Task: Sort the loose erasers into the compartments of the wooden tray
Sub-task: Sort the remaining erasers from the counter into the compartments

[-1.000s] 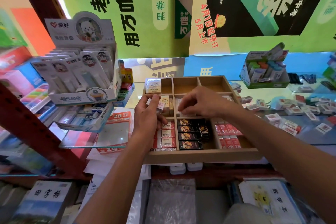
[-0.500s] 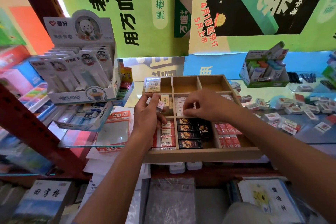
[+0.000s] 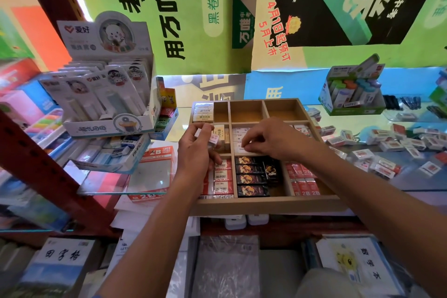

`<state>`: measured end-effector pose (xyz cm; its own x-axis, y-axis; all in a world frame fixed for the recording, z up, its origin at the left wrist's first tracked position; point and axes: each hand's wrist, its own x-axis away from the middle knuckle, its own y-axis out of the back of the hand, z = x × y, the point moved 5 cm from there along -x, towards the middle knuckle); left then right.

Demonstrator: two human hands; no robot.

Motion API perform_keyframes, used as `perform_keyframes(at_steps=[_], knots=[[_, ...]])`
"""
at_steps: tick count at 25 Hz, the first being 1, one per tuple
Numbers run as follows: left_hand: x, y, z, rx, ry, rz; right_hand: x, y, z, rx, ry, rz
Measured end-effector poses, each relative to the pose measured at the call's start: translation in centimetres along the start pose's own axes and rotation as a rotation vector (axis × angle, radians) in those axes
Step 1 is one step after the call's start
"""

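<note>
The wooden tray (image 3: 266, 203) lies on a glass counter, divided into several compartments. My left hand (image 3: 196, 152) hovers over its left side and grips a few small white erasers (image 3: 212, 139) with red labels. My right hand (image 3: 273, 139) reaches into the middle compartment, fingertips pinching down among the white erasers (image 3: 238, 132) lying there. Black erasers (image 3: 251, 178) fill the front middle compartment, red 2B erasers (image 3: 303, 182) the front right, red-and-white 2B ones (image 3: 222, 176) the front left. Loose erasers (image 3: 387, 150) lie scattered on the glass to the right.
A white display box of carded items (image 3: 108, 94) stands left of the tray, above an open box of blue erasers (image 3: 113, 152). A green box of correction tapes (image 3: 353, 94) sits at the back right. Two back compartments (image 3: 246, 113) hold nothing. Notebooks lie on the shelf below.
My right hand has shifted slightly back and lowered its fingertips onto the white erasers in the middle compartment. My left hand has stayed in place with its erasers.
</note>
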<state>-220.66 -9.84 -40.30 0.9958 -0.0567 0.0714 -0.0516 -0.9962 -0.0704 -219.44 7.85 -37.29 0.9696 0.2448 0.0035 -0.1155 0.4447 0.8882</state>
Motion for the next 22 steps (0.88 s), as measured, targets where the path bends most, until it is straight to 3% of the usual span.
perform_keyframes(at_steps=[6, 14, 22], knots=[[0.17, 0.00, -0.09, 0.000, 0.006, -0.005, -0.74, -0.38, 0.75, 0.159, 0.004, 0.053], [-0.02, 0.01, -0.01, -0.001, -0.002, -0.004, -0.10, 0.02, 0.29, -0.132, -0.032, 0.105], [0.16, -0.08, -0.24, 0.017, -0.001, 0.002, -0.17, -0.35, 0.60, -0.137, -0.041, 0.141]])
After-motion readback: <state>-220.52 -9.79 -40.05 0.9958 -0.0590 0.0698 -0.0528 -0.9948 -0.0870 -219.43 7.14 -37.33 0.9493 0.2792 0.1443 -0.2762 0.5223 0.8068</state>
